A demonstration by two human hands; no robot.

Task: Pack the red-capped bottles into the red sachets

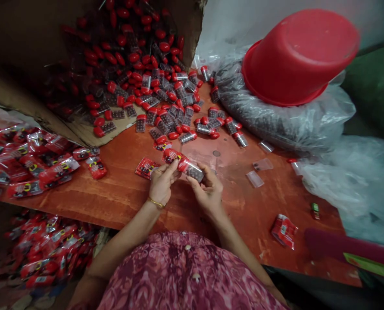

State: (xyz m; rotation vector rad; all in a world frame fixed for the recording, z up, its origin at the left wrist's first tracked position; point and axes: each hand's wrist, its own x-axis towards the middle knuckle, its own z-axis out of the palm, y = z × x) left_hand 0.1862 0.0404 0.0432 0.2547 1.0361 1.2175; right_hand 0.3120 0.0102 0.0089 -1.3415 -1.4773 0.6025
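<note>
My left hand (162, 184) pinches a red printed plastic wrapper (173, 156) above the middle of the table. My right hand (210, 189) is closed around a small clear container (195, 171) with dark round pieces inside. The container's upper end meets the wrapper; how far it sits inside I cannot tell. Just beyond my left fingers lies a flat stack of red printed wrappers (145, 167), partly covered by the hand. Many red-capped clear containers (166, 120) are spread over the table past both hands.
A cardboard box (195, 34) on its side spills more red-capped containers. Wrapped packs (43, 163) are heaped at the left, with others (54, 249) below the table edge. A red tub (276, 64) stands upside down on a plastic bag (269, 125). A crumpled wrapper (284, 231) lies right.
</note>
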